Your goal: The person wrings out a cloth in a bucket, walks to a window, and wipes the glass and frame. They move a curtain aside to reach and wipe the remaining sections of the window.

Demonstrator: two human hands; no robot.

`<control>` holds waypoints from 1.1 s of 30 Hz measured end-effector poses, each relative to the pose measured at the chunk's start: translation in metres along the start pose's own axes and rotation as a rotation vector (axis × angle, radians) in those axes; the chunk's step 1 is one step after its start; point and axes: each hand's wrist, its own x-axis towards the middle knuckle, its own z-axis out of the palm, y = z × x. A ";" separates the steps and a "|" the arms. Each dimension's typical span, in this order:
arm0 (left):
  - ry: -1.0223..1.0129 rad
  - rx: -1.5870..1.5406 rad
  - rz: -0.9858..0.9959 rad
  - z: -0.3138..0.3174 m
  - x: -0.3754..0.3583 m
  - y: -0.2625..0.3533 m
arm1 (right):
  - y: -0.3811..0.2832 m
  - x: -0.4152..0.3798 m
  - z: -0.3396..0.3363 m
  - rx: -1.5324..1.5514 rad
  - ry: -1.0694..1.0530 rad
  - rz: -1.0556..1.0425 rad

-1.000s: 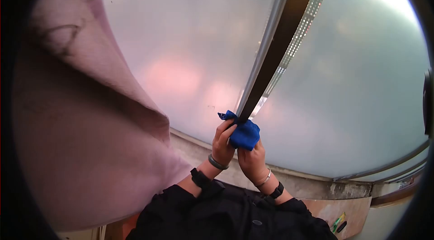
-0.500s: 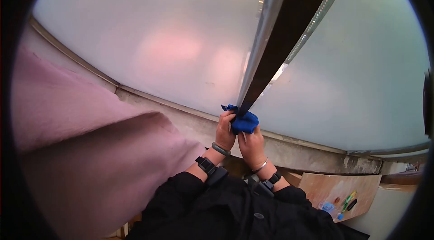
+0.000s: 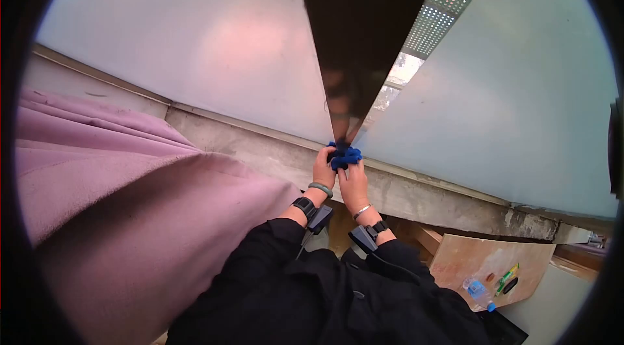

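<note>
At six o'clock of the dark window frame (image 3: 354, 52), where it meets the concrete sill (image 3: 416, 192), we log the blue cloth (image 3: 343, 157), bunched and pressed against the foot of the frame.

Left hand (image 3: 324, 169): clenched on the cloth from its nine o'clock side, grey bangle and black strap at the wrist.

Right hand (image 3: 354, 184): fingers closed on the cloth from five o'clock, thin bracelet and black strap at the wrist. Both hands touch each other around the cloth.

Change noted: a second ago we held the cloth higher up the frame; half a second ago it was lower; now it sits at the very bottom, touching the sill line. We judge that the downward wipe along the frame has reached its end.

Also changed: our view has tipped, so the frame looks broad overhead and the perforated strip (image 3: 442, 3) at its three o'clock edge shows wider.

Surroundings: frosted glass (image 3: 195, 39) at either side of the frame; pink curtain (image 3: 130, 195) at eight o'clock of the hands; wooden surface (image 3: 478, 260) at four o'clock, carrying small items including a blue-capped bottle (image 3: 478, 291), well apart from the hands.
</note>
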 end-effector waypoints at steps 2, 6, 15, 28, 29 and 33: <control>-0.030 0.048 -0.077 0.007 0.010 -0.016 | 0.023 0.006 0.013 0.019 0.006 0.053; -0.130 -0.134 -0.291 0.017 0.036 -0.061 | 0.070 0.015 0.041 0.037 -0.055 0.263; -0.237 -0.430 -0.789 0.003 0.042 -0.038 | 0.070 0.020 0.035 0.770 -0.083 0.822; -0.004 -0.857 -0.280 -0.100 0.044 0.167 | -0.129 0.040 -0.058 1.452 -0.358 0.829; 0.076 -0.872 -0.165 -0.102 0.042 0.190 | -0.145 0.042 -0.065 1.534 -0.399 0.728; 0.269 -0.833 0.247 -0.116 0.016 0.262 | -0.204 0.040 -0.090 1.662 -0.549 0.419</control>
